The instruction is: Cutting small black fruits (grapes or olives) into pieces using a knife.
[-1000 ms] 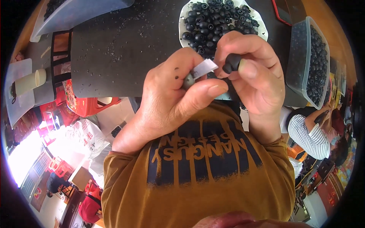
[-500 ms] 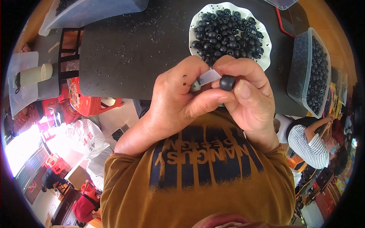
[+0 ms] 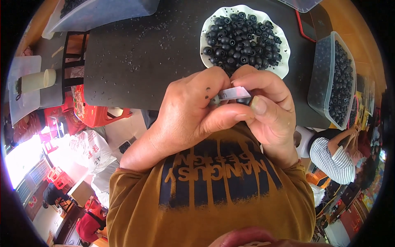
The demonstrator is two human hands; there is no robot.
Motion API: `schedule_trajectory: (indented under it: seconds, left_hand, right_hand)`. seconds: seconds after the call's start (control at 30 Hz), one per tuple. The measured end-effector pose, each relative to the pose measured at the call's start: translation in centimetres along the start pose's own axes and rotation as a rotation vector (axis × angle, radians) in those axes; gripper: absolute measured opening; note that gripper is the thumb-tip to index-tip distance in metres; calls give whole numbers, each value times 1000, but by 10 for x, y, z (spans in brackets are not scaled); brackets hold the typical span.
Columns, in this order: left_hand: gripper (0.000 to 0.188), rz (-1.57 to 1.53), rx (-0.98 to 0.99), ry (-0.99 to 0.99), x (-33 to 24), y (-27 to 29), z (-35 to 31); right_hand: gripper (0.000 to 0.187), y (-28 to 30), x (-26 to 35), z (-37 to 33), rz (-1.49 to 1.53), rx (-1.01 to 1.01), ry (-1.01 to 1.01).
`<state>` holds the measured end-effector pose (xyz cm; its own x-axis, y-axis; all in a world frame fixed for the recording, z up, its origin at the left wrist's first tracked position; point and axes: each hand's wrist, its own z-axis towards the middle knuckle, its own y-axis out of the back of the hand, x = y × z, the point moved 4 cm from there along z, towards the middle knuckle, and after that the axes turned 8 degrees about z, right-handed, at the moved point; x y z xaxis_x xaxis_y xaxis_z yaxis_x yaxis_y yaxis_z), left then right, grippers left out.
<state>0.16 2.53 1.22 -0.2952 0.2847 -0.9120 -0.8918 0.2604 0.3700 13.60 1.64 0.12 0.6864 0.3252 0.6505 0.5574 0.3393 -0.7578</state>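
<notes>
Close in front of my chest, my left hand (image 3: 185,109) grips a small knife. Its short, slant-tipped silver blade (image 3: 233,94) points right, and the handle is mostly hidden in my fingers. My right hand (image 3: 273,105) pinches a small, round black plastic part (image 3: 244,100) between thumb and fingers. The blade lies across that part and covers much of it; whether the edge touches it I cannot tell. My left thumb reaches to the part's near side. Small black crumbs stick to my left hand. Beyond my hands, a white scalloped plate (image 3: 286,61) holds a heap of similar black parts (image 3: 242,41).
Black crumbs are scattered over the dark table (image 3: 119,78). A clear tub (image 3: 321,78) of black parts stands at the right, near a red-edged phone (image 3: 305,26). Another plastic tub (image 3: 111,12) is at the far left. Several people sit in the background.
The blade has swung over the black part, which showed whole before and is now mostly covered. Both hands stay close together, and my view has shifted slightly.
</notes>
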Motion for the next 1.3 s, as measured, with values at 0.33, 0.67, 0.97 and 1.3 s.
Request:
schedule_trajectory:
  seconds: [0.33, 0.67, 0.97, 1.3]
  left_hand:
    - [49, 105, 5, -4, -3, 0, -2]
    - [49, 204, -56, -148, -1, -4, -3]
    - [52, 390, -163, -241, 9, -11, -3]
    - [55, 508, -306, -263, 11, -14, -14]
  right_hand:
    - [20, -1, -3, -7, -17, -107, -6]
    - [18, -1, -9, -6, 47, -89, -38]
    - [18, -1, -17, -7, -52, -202, 76]
    - [21, 1, -25, -8, -74, -222, 105]
